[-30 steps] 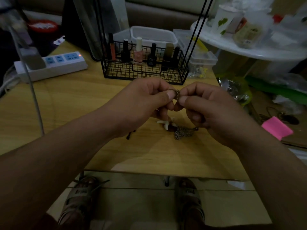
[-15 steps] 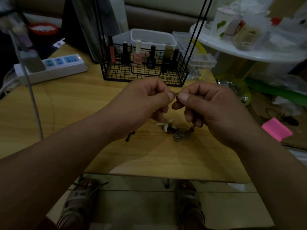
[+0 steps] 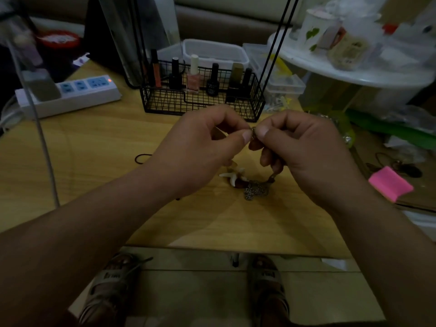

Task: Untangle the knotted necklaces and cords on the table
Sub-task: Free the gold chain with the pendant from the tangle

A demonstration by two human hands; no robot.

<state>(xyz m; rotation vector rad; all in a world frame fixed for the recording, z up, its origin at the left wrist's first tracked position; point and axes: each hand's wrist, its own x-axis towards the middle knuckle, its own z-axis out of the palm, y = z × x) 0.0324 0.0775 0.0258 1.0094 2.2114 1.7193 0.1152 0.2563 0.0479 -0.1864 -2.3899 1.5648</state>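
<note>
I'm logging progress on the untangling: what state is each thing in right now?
left hand, pinching the chain necklace
right hand, pinching the same spot
chain necklace, tangled, rest heaped on the table
black cord, lying loose on the table
power strip, indicator lit
nail polish bottles, upright, capped, in the wire basket

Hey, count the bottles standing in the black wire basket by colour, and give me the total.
black bottles: 3
pink bottle: 1
orange bottle: 1
olive bottle: 1
Total: 6
</note>
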